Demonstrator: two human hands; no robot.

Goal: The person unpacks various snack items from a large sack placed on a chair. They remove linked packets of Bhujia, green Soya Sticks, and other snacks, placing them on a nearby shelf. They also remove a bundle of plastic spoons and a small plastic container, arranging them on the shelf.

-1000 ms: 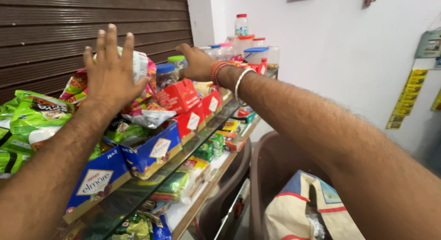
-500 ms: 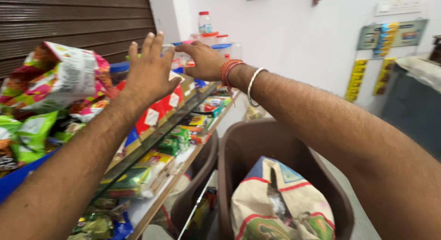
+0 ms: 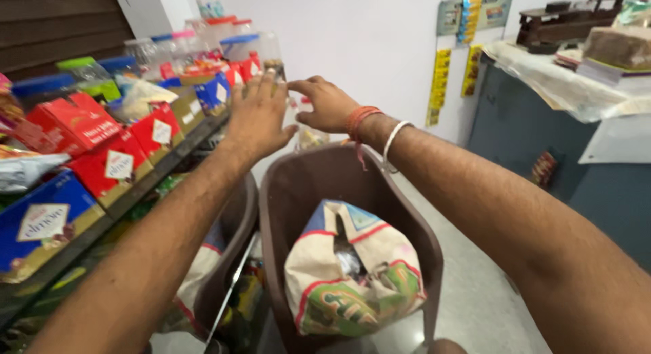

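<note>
- Hands are both reaching forward over the far end of the shelf (image 3: 146,181), towards a clear jar (image 3: 256,50) with a blue lid.
- Left hand (image 3: 261,113) is showing its back to the camera, fingers spread and pointing up, holding nothing. It is hiding the lower part of the jar, so I cannot tell whether it is touching it.
- Right hand (image 3: 327,103) is hanging just beside the left, fingers stretched loosely towards it and gripping nothing that shows. A red thread and a white bangle are sitting on the wrist.
- Jar is standing among other clear jars with coloured lids at the shelf's far end, just behind the left hand's fingertips.
- A small clear container (image 3: 310,135) is showing just below the right hand; most of it is hidden.
- Step in hand, as I am judging it: the approach, with no grasp made.
- Taking the jar would be calling for both palms to close on its sides, keeping clear of the neighbouring jars.
- Red boxes (image 3: 85,123) and a blue box (image 3: 41,222) are lining the shelf on the left.
- Below the arms, a brown bin (image 3: 298,171) is holding a printed sack (image 3: 346,272); a second bin (image 3: 237,211) is standing beside it.
- A cloth-covered bench (image 3: 563,83) is standing well apart on the right.
</note>
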